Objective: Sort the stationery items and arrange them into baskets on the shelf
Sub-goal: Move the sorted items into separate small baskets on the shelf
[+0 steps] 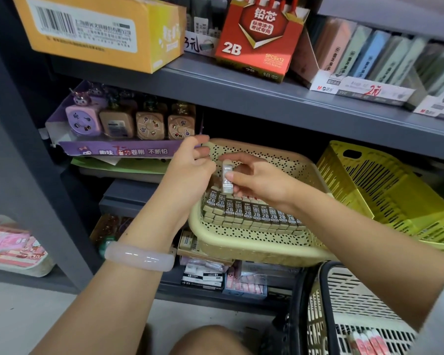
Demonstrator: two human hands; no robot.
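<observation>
Your right hand (256, 181) pinches a light, stiff 2B eraser (227, 179) by its long sides, left hand (190, 162) loosely curled just beside it, apparently holding nothing; keep gripping the sleeve above the cream basket (241, 242).

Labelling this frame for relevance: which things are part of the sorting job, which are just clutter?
In the job:
- small white 2B eraser, pinched by the right hand
- left hand
- beige perforated plastic basket
- rows of 2B erasers inside it

Lying about:
- yellow slotted plastic basket
- red 2B lead box
- purple sharpener display tray
- yellow cardboard carton
</observation>
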